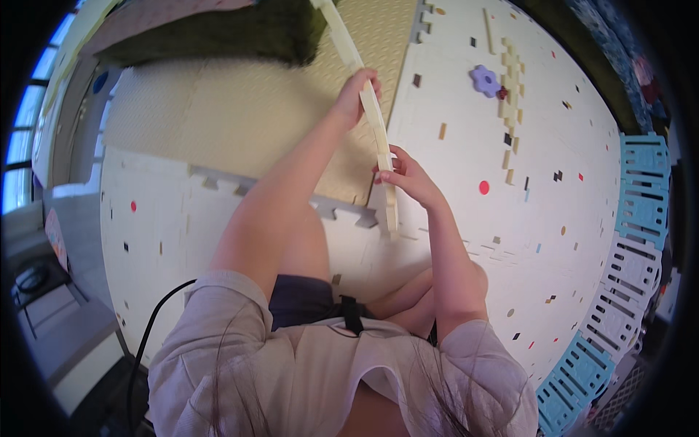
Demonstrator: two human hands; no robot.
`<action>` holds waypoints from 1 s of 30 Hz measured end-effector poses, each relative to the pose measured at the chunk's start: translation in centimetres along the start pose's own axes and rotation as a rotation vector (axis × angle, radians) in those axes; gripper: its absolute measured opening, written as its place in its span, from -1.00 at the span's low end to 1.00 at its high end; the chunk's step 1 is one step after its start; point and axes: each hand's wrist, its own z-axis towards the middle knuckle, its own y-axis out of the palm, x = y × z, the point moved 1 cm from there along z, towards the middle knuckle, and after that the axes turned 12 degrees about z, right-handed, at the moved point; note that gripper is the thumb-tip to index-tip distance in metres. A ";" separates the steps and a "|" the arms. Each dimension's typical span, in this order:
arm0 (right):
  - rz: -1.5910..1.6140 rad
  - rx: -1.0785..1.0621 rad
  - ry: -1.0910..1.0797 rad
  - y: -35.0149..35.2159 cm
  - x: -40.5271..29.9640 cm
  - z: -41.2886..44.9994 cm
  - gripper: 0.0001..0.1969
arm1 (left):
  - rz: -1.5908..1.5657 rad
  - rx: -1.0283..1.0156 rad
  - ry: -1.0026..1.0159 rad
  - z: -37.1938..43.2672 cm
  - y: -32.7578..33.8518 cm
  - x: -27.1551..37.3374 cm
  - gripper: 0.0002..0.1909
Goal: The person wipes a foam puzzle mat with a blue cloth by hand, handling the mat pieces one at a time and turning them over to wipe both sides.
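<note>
Both hands hold one long, thin, off-white strip (373, 116), which looks like a foam mat edge piece. It runs from the top of the view down towards my knees. My left hand (355, 98) is wrapped around it further up. Nearer to me, my right hand (410, 177) pinches it between thumb and fingers. Below the strip lie a beige textured foam mat (246, 114) with a grey toothed edge (333, 208) and a white mat (453, 218) with coloured patches. The strip's far end leaves the view at the top.
On the right are toothed edge strips (510, 98), a thin straight strip (487, 30), a purple flower-shaped piece (485, 81) and a small red object (502, 93). A teal and white play fence (628, 262) curves along the right. Dark green furniture (235, 35) stands ahead. A black cable (144, 328) hangs at left.
</note>
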 end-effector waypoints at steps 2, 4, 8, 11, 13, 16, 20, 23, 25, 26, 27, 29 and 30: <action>-0.120 -0.044 0.060 3.2 0.8 -1.3 -0.29 | -0.091 -0.024 0.063 -4.4 -4.1 2.0 -0.78; -0.349 -0.065 0.102 5.0 1.5 -1.5 -0.31 | 0.150 0.344 0.134 -8.7 -7.6 2.9 -0.72; -0.731 0.067 -0.214 11.0 4.8 -0.3 -0.27 | 0.123 0.522 -0.029 -17.3 -20.7 -2.7 -0.51; -0.991 0.068 -0.232 14.8 6.0 -0.1 -0.30 | -0.132 0.472 -0.020 -23.0 -23.9 -6.5 -0.27; -1.064 0.091 -0.287 15.4 6.8 0.6 -0.33 | -0.303 0.455 -0.205 -24.3 -24.2 -6.8 -0.11; -1.187 0.163 -0.220 16.0 8.0 1.5 -0.34 | -0.259 0.606 -0.250 -26.6 -25.6 -7.5 -0.18; -1.276 0.173 -0.258 15.9 8.7 2.5 -0.32 | 0.502 0.872 -0.228 -26.9 -28.2 -6.5 -0.49; -1.307 0.154 -0.302 15.2 9.3 2.7 -0.32 | 1.243 1.002 0.109 -25.6 -27.7 -5.2 -0.53; -1.328 0.134 -0.331 15.5 9.4 2.6 -0.33 | 1.505 1.041 0.323 -25.0 -27.5 -4.9 -0.53; -1.262 0.155 -0.304 15.7 9.3 3.0 -0.34 | 1.599 1.060 0.347 -24.5 -27.8 -4.4 -0.50; -1.194 0.173 -0.259 15.9 9.8 2.8 -0.34 | 1.692 1.065 0.356 -24.5 -27.8 -4.8 -0.47; -1.072 0.192 -0.277 15.6 10.4 3.0 -0.34 | 1.680 1.106 0.406 -24.6 -27.6 -5.3 -0.38; -0.943 0.201 -0.328 15.3 10.5 3.3 -0.34 | 1.679 1.179 0.466 -24.8 -27.2 -5.4 -0.29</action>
